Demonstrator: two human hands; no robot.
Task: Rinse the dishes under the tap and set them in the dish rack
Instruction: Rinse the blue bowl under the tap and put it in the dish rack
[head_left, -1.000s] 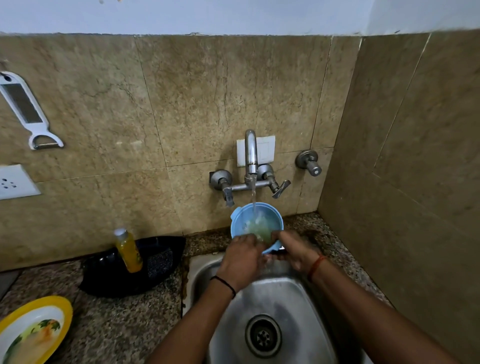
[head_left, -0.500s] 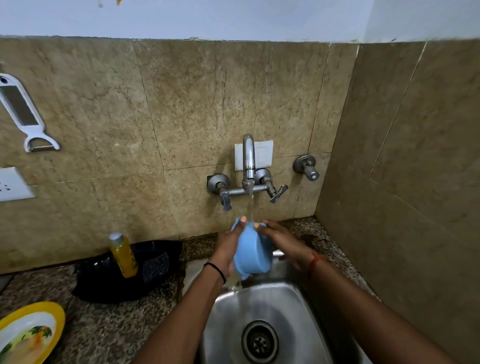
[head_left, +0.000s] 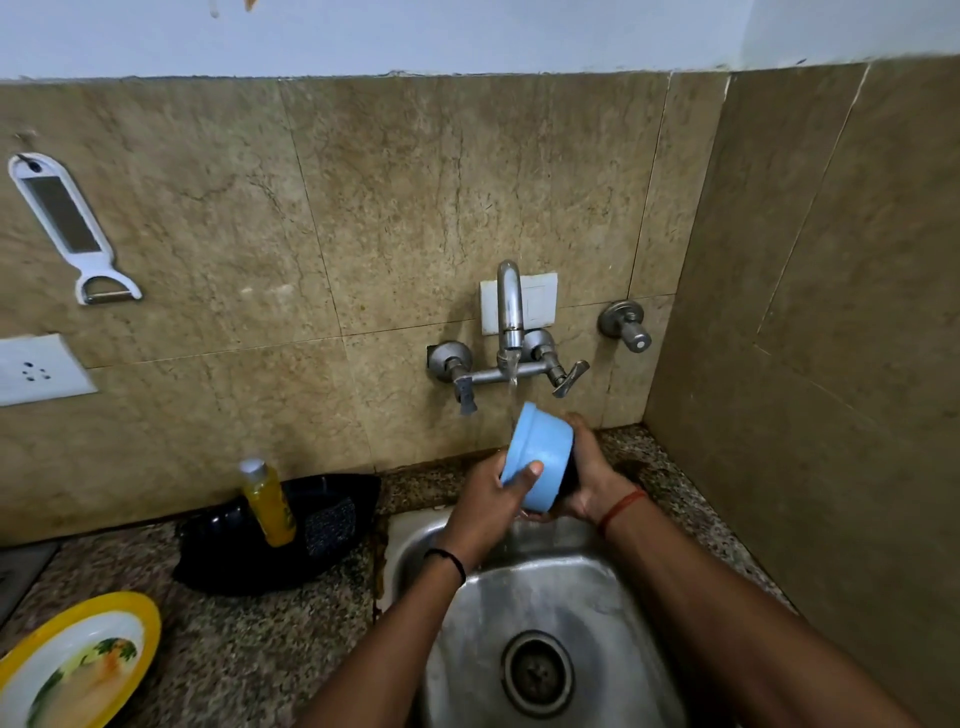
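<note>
Blue bowl (head_left: 537, 457) is held over the back edge of the sink (head_left: 613, 613), tipped on its side with its base up toward the tap (head_left: 509, 306), so the running stream hits the outside and drains down. Left hand (head_left: 491, 499) grip is clamped on the bowl's near wall, thumb across the blue. Right hand (head_left: 584, 478) cups the rim side, fingers curled round it, probably steadying and turning it. Yellow-rimmed plate (head_left: 78, 665) sits at the counter's front left corner, likely still to rinse. Soap bottle (head_left: 267, 501) leans in a black tray (head_left: 280, 535) against the back wall. No dish rack in view.
</note>
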